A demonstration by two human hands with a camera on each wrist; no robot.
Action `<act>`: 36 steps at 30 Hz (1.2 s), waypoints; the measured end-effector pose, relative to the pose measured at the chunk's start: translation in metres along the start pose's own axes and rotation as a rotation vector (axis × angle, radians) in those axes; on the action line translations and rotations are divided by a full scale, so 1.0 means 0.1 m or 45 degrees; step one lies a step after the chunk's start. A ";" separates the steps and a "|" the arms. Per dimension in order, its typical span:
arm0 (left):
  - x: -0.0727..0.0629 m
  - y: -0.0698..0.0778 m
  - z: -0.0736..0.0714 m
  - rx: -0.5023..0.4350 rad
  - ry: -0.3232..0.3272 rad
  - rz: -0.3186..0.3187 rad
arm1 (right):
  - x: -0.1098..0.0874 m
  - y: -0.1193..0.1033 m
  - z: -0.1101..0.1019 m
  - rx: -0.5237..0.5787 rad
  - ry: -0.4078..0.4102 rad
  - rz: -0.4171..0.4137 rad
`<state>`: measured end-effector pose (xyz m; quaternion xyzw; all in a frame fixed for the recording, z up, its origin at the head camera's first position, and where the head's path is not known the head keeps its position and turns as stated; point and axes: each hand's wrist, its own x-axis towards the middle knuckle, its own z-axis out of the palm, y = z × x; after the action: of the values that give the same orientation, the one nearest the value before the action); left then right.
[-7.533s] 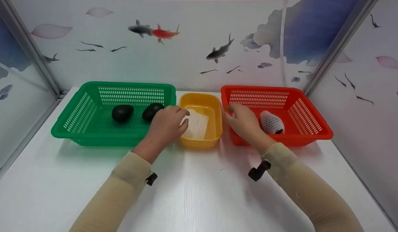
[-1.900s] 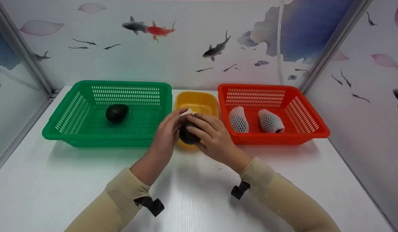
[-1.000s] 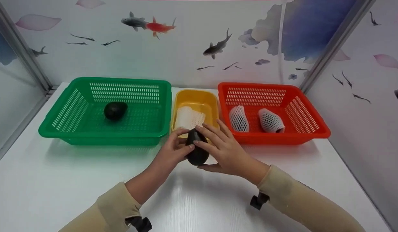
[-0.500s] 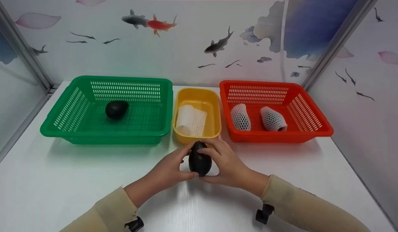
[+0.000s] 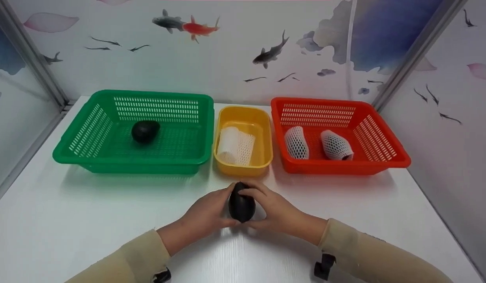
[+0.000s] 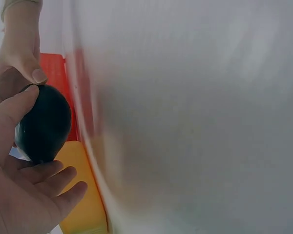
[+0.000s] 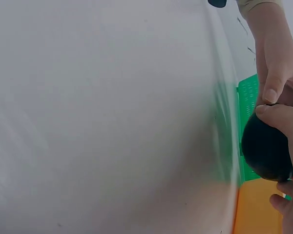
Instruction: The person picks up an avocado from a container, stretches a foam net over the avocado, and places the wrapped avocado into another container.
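Note:
A dark, pear-shaped avocado (image 5: 242, 206) is held between both hands in front of the yellow tub, its narrow end pointing away. My left hand (image 5: 205, 212) grips its left side, the thumb at the near end. From the other side my right hand (image 5: 280, 212) holds it, with fingertips over its top and the thumb at the near end. In the left wrist view the avocado (image 6: 46, 124) looks dark green and smooth, both thumbs meeting at its blunt end. The right wrist view also shows the avocado (image 7: 267, 148), partly covered by the right hand.
Another avocado (image 5: 144, 131) lies in the green basket (image 5: 137, 160) at the back left. White foam net sleeves (image 5: 237, 146) sit in the yellow tub (image 5: 243, 171). The red basket (image 5: 345, 167) holds two netted pieces (image 5: 296, 143). Walls (image 5: 227, 70) enclose the white table (image 5: 109, 220).
One avocado has left the green basket, and a second netted piece lies in the red one. Both hands have drawn the avocado from above the yellow tub towards the near side.

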<state>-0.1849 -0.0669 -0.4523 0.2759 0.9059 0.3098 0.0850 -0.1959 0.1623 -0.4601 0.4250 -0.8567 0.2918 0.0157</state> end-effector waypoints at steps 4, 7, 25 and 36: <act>0.01 -0.01 0.02 0.042 -0.032 0.013 | -0.03 0.01 -0.02 0.018 -0.057 0.016; 0.03 0.00 0.02 0.061 -0.055 0.012 | -0.04 0.01 -0.03 0.023 -0.089 0.050; 0.03 0.03 0.02 -0.003 -0.083 -0.045 | -0.06 -0.01 -0.02 -0.336 -0.199 0.187; 0.03 -0.01 0.03 -0.038 -0.042 0.023 | -0.08 0.07 0.00 -0.414 -0.082 0.029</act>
<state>-0.1866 -0.0644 -0.4556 0.2878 0.8972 0.3194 0.1013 -0.1962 0.1711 -0.4657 0.4163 -0.8974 0.1357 0.0536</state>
